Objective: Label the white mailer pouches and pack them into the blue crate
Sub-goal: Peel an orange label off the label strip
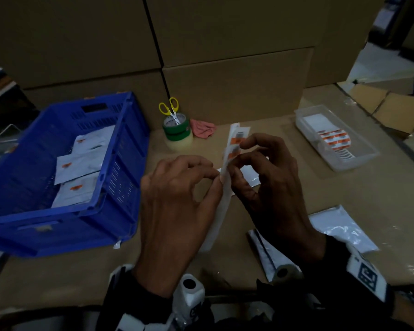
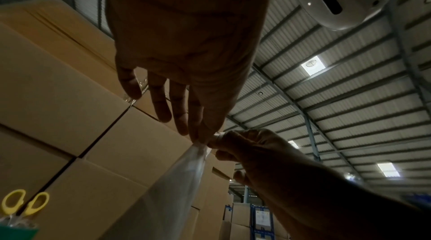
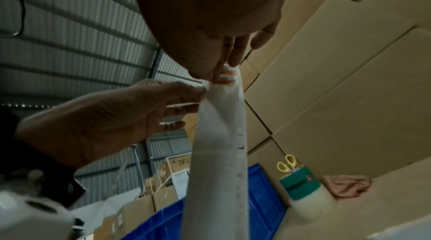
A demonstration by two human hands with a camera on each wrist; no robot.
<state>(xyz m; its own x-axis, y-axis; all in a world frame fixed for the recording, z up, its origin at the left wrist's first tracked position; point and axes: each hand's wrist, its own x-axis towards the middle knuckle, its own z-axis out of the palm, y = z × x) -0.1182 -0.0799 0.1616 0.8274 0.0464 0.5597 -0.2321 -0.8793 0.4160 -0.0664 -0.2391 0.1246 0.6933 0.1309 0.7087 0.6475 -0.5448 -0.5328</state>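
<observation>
Left hand (image 1: 177, 199) pinches the long white label backing strip (image 1: 219, 206); right hand (image 1: 270, 177) pinches an orange label (image 1: 233, 154) on it.

Bare bench (image 1: 261, 211) lies around the two hands at centre, open toward 6 o'clock on the left. At 9 o'clock the blue crate (image 1: 120, 163) walls off that side; its top is open, with white mailer pouches (image 1: 81, 163) lying flat inside. At 12 o'clock stacked cardboard boxes (image 1: 237, 87) close the back, and in front of them stand tape rolls (image 1: 178, 133) holding yellow scissors (image 1: 169, 107), with a pink cloth (image 1: 202, 129) just beside. A clear tray (image 1: 349, 161) sits at 2 o'clock; a loose pouch (image 1: 339, 228) lies at 4 o'clock.
</observation>
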